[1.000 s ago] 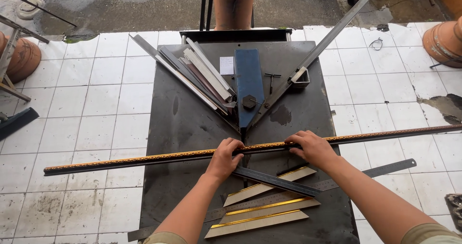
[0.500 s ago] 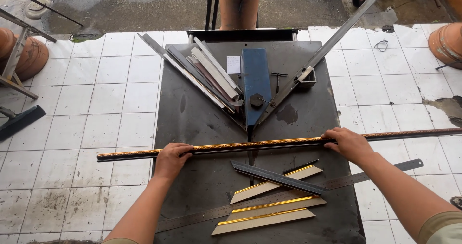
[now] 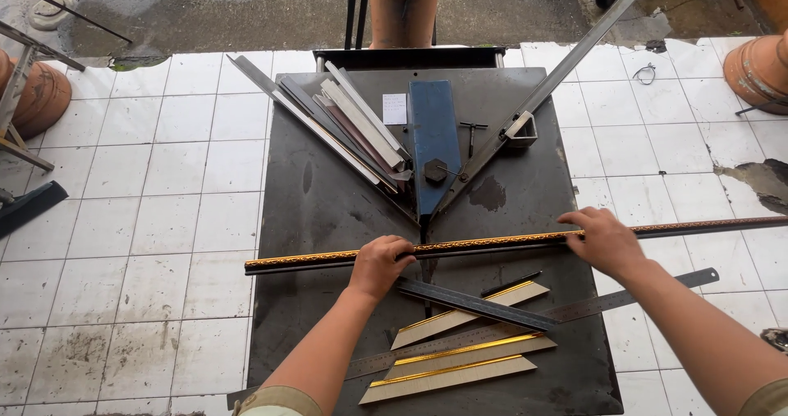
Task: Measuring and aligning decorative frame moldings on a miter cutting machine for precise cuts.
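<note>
A long dark moulding strip (image 3: 492, 242) with a gold ornate edge lies across a dark metal table (image 3: 328, 202), reaching past its right side. My left hand (image 3: 379, 264) grips the strip near the table's middle. My right hand (image 3: 606, 239) rests on it farther right. Just behind the strip stands a blue mitre cutter (image 3: 433, 141) with two metal guide rails forming a V. In front of my hands lie three cut moulding pieces (image 3: 460, 354) with gold edges, a dark short strip (image 3: 476, 303) and a long steel ruler (image 3: 607, 301).
Several spare moulding lengths (image 3: 353, 133) lean along the left guide rail. A person's legs (image 3: 402, 9) stand beyond the table's far edge. White floor tiles surround the table. Clay pots sit at the far left (image 3: 37, 96) and far right (image 3: 759, 67).
The moulding strip has slid to the right across the table. Its left end, once far out over the tiles, now sits at the table's left edge. Both hands moved along it.
</note>
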